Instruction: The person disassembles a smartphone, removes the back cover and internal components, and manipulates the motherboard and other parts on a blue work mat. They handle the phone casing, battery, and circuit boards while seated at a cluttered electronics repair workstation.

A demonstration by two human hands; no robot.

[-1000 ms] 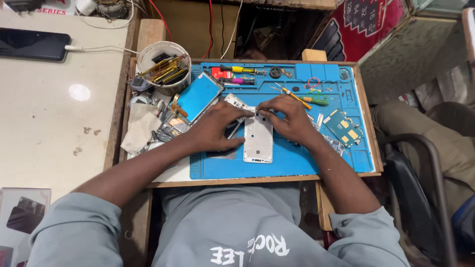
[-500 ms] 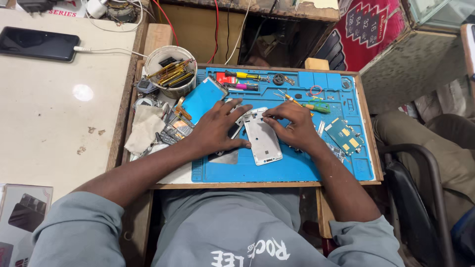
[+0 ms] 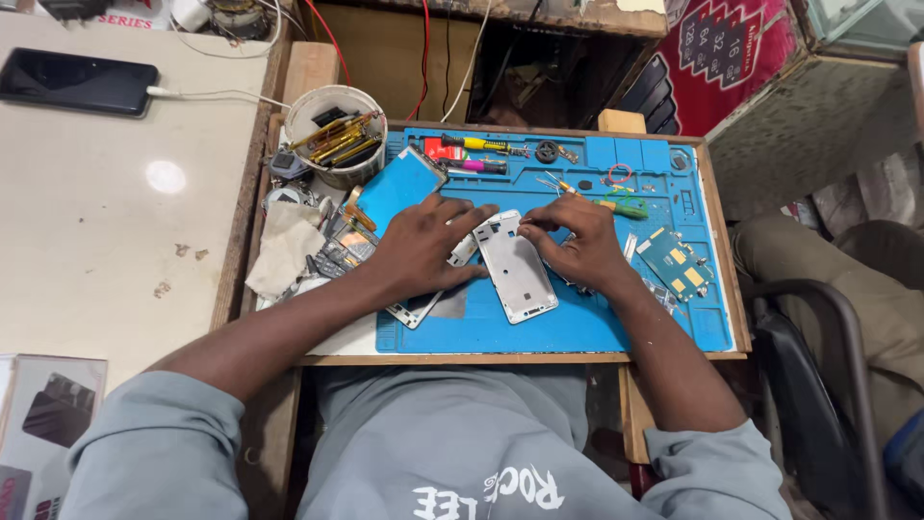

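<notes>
On the blue work mat, near its middle, a white phone frame lies flat and slightly tilted, its top end toward the far edge, between the person's two hands. The left hand rests palm down just left of it, fingers spread, the fingertips touching the frame's upper left edge and a second silvery frame part that pokes out beneath the palm. The right hand lies at the frame's upper right corner, fingers curled and pinched close on that corner; whether they grip a small part there cannot be told. Left of the left hand sit a blue screen panel, a crumpled cloth and a white tub of tools. Along the mat's far edge lie screwdrivers, and a green circuit board rests to the right of the right hand. The near strip of mat, below the frame, is bare up to the wooden tray edge.
</notes>
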